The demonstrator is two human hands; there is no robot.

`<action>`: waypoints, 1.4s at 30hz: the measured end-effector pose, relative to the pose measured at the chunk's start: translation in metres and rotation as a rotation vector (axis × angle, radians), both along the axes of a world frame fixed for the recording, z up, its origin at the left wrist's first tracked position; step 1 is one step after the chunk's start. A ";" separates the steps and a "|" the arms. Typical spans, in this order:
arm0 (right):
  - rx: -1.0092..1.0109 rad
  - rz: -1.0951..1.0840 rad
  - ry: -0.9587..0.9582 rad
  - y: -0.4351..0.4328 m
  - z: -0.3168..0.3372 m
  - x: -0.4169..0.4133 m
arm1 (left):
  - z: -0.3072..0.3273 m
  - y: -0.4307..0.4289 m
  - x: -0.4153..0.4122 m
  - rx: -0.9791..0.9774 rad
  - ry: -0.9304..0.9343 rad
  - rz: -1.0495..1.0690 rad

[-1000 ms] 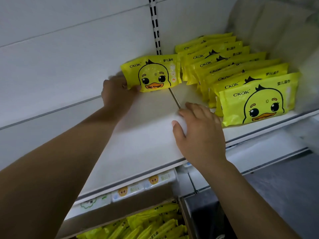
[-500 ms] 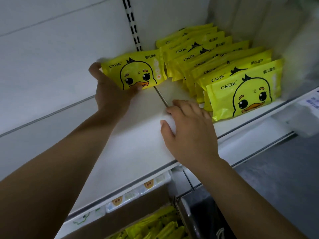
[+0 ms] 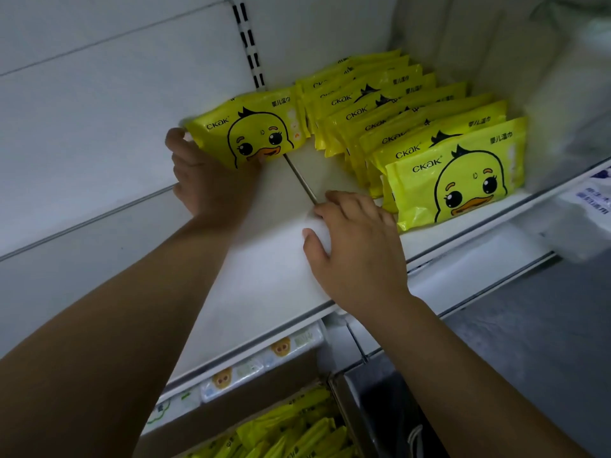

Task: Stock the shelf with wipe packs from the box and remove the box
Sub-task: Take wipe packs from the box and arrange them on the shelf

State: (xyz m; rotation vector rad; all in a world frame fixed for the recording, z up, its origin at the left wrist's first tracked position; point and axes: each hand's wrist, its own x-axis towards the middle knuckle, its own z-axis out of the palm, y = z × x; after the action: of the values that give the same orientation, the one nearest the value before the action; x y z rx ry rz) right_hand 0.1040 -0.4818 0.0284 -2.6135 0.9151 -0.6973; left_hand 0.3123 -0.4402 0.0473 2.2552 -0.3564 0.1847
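We look down along two bare forearms reaching onto a white shelf (image 3: pixel 251 276). A dark seam (image 3: pixel 302 183) runs front to back across the shelf, and we place everything from it.

Left of the seam, at the back, one yellow wipe pack (image 3: pixel 251 133) with a cartoon duck stands on its long edge, face toward us. Its long axis runs left to right along the rear wall, and its right end almost reaches the seam. The left hand (image 3: pixel 205 180) holds this pack from below and from the left. The thumb is hooked round the far left end and a fingertip shows on the lower front edge. The forearm stretches straight out and slightly upward.

Right of the seam, a row of packs (image 3: pixel 429 137) of the same kind leans front to back, filling that side. The right hand (image 3: pixel 357 252) lies palm down on the shelf just right of the seam, fingers loosely spread and holding nothing, its fingertips just beside the front pack of the row.

Below the shelf edge, left of the seam, the open box (image 3: pixel 231 414) shows more yellow packs inside.

We judge that the left hand is seating the first pack of a new row. It alone is on the pack, while the right hand looks braced for support.
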 end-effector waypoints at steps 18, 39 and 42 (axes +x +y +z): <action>0.311 0.506 -0.115 0.126 0.019 -0.099 | 0.039 0.277 -0.174 0.137 0.242 -0.185; 0.338 0.536 0.963 0.231 -0.092 -0.180 | -0.071 0.515 -0.359 0.382 0.530 0.322; 0.295 0.504 0.928 0.236 -0.102 -0.177 | -0.075 0.511 -0.356 0.408 0.485 0.360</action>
State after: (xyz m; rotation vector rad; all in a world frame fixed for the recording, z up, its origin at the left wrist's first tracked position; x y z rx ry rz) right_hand -0.0729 -0.2455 -0.0738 -2.6637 0.4286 0.7734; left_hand -0.0434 0.0710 -0.0273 2.6515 0.2988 -0.2742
